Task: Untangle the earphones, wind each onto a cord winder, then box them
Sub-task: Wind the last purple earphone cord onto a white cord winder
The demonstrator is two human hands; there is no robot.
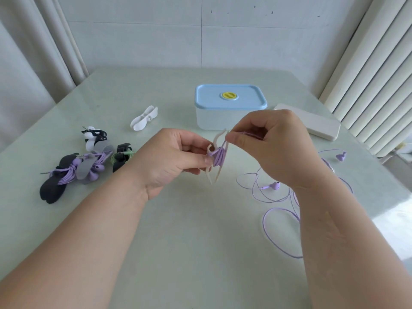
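My left hand pinches a cream cord winder held above the table, with several turns of purple cord around its middle. My right hand pinches the purple cord just right of the winder. The loose rest of the purple earphones trails in loops on the table at the right, with one earbud lying flat and another end farther right. A closed white box with a blue lid stands behind my hands.
On the left lie wound earphones on winders: a purple set on black and grey winders, a green one, a black and white one. An empty white winder lies behind them. A white flat case sits at the right.
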